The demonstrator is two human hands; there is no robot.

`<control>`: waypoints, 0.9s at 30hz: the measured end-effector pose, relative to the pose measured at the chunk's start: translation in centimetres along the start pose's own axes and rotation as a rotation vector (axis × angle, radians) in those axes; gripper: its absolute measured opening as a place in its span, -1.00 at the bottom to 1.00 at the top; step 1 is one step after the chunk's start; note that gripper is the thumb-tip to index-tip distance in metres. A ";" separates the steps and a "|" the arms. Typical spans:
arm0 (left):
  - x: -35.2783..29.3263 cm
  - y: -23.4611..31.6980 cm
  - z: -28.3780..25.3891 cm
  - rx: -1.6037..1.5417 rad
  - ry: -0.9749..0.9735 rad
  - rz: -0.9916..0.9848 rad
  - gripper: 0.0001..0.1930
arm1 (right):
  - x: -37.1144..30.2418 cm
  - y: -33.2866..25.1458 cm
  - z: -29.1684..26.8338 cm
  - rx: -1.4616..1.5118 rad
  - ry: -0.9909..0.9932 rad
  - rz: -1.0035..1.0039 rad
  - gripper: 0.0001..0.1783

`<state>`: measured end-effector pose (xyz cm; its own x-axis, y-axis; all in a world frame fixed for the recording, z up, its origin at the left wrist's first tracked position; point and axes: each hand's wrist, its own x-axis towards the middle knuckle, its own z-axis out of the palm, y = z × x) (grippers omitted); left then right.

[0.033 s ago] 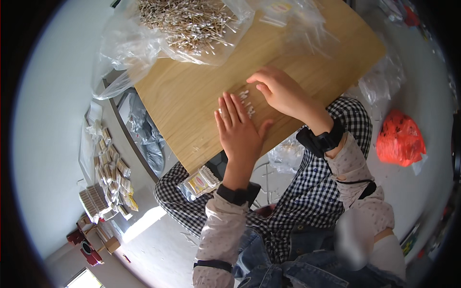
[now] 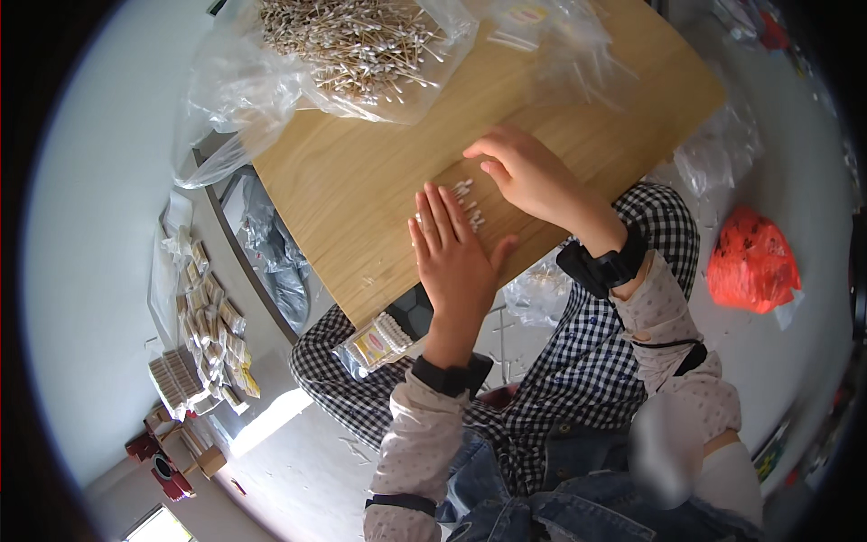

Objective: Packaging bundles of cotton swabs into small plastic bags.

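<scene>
My left hand [image 2: 453, 257] lies palm down on the wooden table [image 2: 352, 208], fingers stretched out and the thumb spread to the side. Beneath its fingers and just to their right are several cotton swabs [image 2: 473, 215]; white tips show, while the rest of them is covered. Right of these swabs, my right hand [image 2: 533, 179] rests with loosely bent fingers, thumb and forefinger apart. Nothing shows between them. At the far side, a clear plastic bag [image 2: 411, 107] lies open around a big heap of cotton swabs [image 2: 352, 50].
A filled pack of cotton swabs [image 2: 377, 345] sits near my left knee, by the table's near corner. Clear bags [image 2: 578, 50] lie at the far right of the table. Many packs [image 2: 212, 316] are piled at left; a red plastic bag [image 2: 752, 260] stands on the floor at right.
My left hand has slid slightly toward me and to the right, and the swabs beside its fingers have shifted with it. My right hand stays in place.
</scene>
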<state>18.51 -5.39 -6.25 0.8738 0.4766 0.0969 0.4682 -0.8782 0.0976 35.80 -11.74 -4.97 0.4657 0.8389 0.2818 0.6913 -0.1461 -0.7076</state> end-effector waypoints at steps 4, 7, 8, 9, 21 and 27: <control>-1.1 0.5 -0.1 0.054 -0.020 -0.017 0.11 | -1.0 -0.8 0.5 0.072 0.096 -0.003 -0.85; 0.4 -0.4 0.0 0.086 0.019 -0.047 0.11 | -1.3 -1.2 0.8 0.103 0.118 0.015 -0.85; 0.8 -1.0 0.1 0.053 0.029 -0.040 0.10 | -1.3 -1.4 0.8 0.121 0.127 0.024 -0.84; 1.1 -1.2 0.1 0.019 0.036 -0.030 0.08 | -1.3 -1.4 0.8 0.121 0.123 0.023 -0.84; -1.0 0.0 -0.8 -0.065 -0.052 0.006 0.05 | -1.1 -1.8 2.9 0.143 0.218 0.053 -0.78; -1.8 -2.1 -3.2 -1.005 0.321 -0.326 -0.24 | -1.3 -2.9 4.3 0.553 0.269 0.249 -0.69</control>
<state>15.51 -4.28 -3.43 0.5849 0.7954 0.1586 0.2221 -0.3452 0.9119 30.84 -10.18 -6.06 0.7463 0.6439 0.1683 0.1930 0.0326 -0.9807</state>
